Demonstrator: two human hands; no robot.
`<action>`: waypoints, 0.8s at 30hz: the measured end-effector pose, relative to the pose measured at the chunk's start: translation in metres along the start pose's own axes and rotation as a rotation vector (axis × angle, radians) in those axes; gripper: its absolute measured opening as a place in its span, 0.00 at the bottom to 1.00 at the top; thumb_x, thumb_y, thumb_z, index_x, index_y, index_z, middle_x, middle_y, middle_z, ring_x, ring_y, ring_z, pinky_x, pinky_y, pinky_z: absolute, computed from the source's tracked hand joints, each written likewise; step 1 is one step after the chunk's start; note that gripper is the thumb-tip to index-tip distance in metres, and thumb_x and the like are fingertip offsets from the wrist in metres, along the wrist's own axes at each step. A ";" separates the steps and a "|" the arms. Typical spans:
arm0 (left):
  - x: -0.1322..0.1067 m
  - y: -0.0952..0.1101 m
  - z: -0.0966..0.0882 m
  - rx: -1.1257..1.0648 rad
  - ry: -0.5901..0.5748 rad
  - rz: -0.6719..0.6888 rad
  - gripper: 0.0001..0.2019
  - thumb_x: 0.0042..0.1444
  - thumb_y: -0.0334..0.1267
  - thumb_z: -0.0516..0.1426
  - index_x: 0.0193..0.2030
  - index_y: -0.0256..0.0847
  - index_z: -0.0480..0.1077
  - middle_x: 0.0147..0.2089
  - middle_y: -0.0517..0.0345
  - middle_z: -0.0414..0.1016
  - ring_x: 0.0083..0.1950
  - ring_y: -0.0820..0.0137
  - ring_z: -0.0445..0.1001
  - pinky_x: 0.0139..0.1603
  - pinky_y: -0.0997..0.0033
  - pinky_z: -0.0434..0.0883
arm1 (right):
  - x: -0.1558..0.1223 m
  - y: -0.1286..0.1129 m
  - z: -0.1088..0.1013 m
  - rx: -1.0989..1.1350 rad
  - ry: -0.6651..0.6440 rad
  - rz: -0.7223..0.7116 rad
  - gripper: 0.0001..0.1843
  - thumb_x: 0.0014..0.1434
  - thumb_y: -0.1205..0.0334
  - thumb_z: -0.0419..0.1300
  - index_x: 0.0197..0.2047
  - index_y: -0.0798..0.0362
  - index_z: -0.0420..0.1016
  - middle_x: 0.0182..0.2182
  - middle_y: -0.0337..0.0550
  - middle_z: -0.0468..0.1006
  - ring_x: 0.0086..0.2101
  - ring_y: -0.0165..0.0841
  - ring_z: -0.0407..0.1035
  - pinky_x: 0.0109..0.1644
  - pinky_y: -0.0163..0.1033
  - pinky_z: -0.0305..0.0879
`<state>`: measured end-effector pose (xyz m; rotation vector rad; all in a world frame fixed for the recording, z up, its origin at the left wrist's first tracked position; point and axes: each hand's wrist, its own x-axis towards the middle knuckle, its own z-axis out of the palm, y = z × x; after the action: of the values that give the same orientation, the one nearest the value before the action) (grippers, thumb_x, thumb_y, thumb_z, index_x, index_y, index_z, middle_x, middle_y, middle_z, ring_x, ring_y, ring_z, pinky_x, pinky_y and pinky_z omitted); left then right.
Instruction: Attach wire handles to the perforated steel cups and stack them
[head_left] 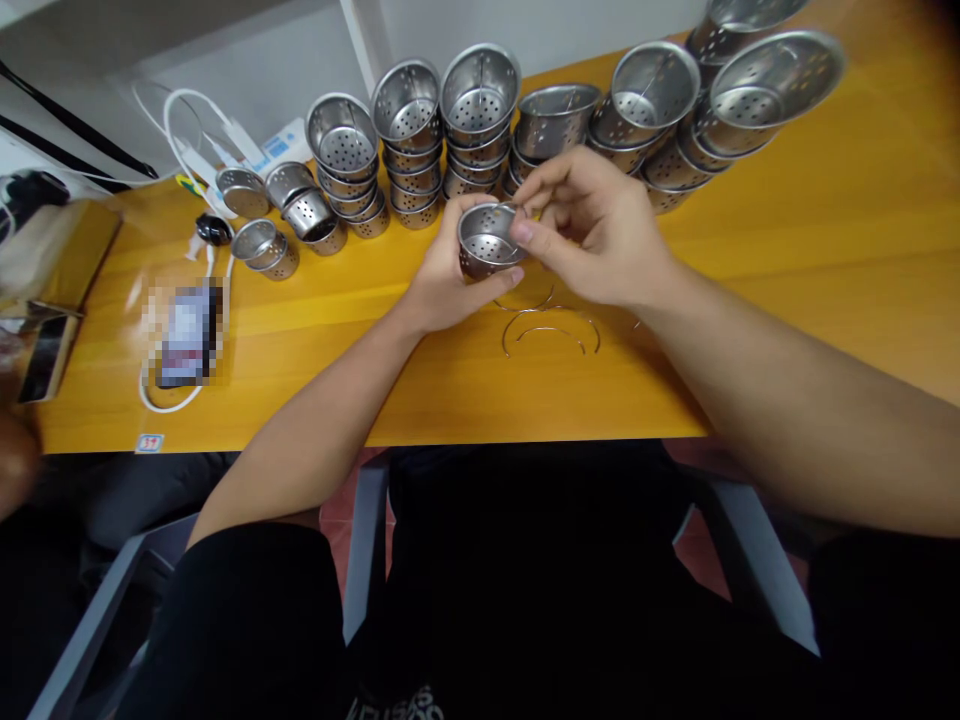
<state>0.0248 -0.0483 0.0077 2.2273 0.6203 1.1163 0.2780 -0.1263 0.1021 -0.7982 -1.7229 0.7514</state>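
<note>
My left hand (448,275) is wrapped round a small perforated metal cup (487,250), its open top tilted towards me. At the cup's right rim, the thumb and fingers of my right hand (592,225) are pinched together. What they pinch is too small and hidden to make out. Just below the hands, several thin curved metal wires (551,329) lie on the yellow table (420,400).
Stacks of perforated metal cups (409,110) line the back of the table, with larger tilted ones (772,95) at right. A white power strip (281,150) with cables stands back left. A blurred-out object (187,335) lies at left. Part of another person's hand (15,460) shows at the left edge.
</note>
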 end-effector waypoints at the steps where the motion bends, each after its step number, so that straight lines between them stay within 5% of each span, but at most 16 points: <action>1: 0.000 -0.002 -0.001 -0.003 0.007 0.004 0.43 0.82 0.69 0.66 0.89 0.52 0.56 0.79 0.43 0.77 0.78 0.53 0.86 0.81 0.40 0.87 | 0.000 -0.001 -0.002 -0.045 0.029 -0.020 0.29 0.74 0.23 0.85 0.54 0.37 0.90 0.50 0.49 0.89 0.37 0.42 0.73 0.40 0.55 0.71; 7: 0.000 -0.009 -0.004 0.034 0.028 0.008 0.45 0.79 0.65 0.70 0.89 0.52 0.56 0.79 0.42 0.76 0.79 0.50 0.85 0.84 0.39 0.86 | 0.003 -0.001 -0.015 -0.111 -0.058 -0.014 0.20 0.77 0.29 0.83 0.48 0.33 0.93 0.59 0.55 0.89 0.60 0.57 0.76 0.63 0.63 0.84; 16: -0.004 0.018 -0.010 0.160 0.003 0.015 0.40 0.85 0.56 0.66 0.91 0.57 0.50 0.79 0.44 0.77 0.80 0.50 0.87 0.84 0.39 0.87 | 0.004 0.013 -0.021 -0.387 -0.175 -0.172 0.09 0.81 0.40 0.74 0.56 0.28 0.94 0.64 0.44 0.93 0.63 0.58 0.85 0.75 0.72 0.86; 24: -0.004 0.033 -0.011 0.182 -0.015 0.011 0.38 0.88 0.59 0.62 0.91 0.57 0.48 0.79 0.46 0.76 0.81 0.53 0.86 0.84 0.42 0.88 | 0.002 0.019 -0.023 -0.406 -0.258 -0.211 0.14 0.80 0.52 0.72 0.63 0.29 0.97 0.69 0.41 0.92 0.66 0.56 0.86 0.79 0.72 0.85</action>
<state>0.0185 -0.0721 0.0326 2.3931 0.7295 1.0855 0.3026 -0.1110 0.0940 -0.7971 -2.1949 0.3744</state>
